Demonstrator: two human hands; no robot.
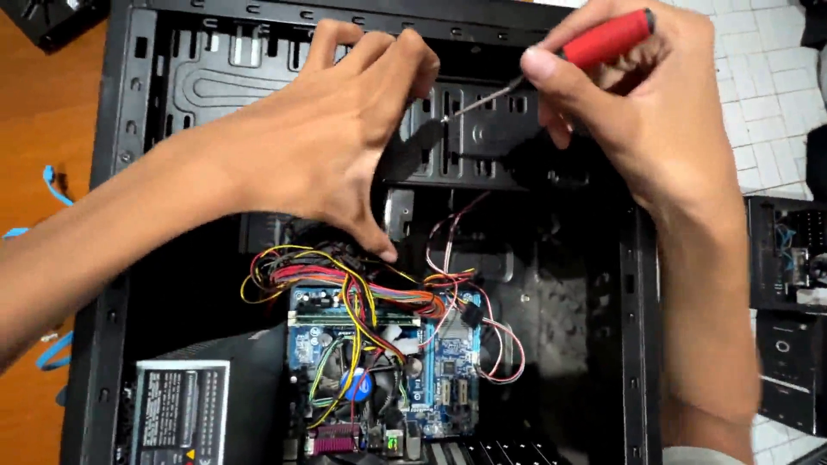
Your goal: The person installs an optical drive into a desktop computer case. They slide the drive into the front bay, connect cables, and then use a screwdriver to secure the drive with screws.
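An open black computer case (121,129) lies flat below me. My right hand (655,112) grips a red-handled screwdriver (603,39), its thin shaft pointing left with the tip against the black drive cage (482,138). My left hand (336,129) is spread over the left part of that cage, fingers curled on its top and thumb pressing down its front edge. Below lies a blue motherboard (448,362) under a tangle of yellow, red and black wires (345,284).
A power supply with a white label (181,413) sits at the case's lower left. Blue cables (56,185) lie on the orange wooden surface at left. Black computer parts (788,258) rest on white tiles at right.
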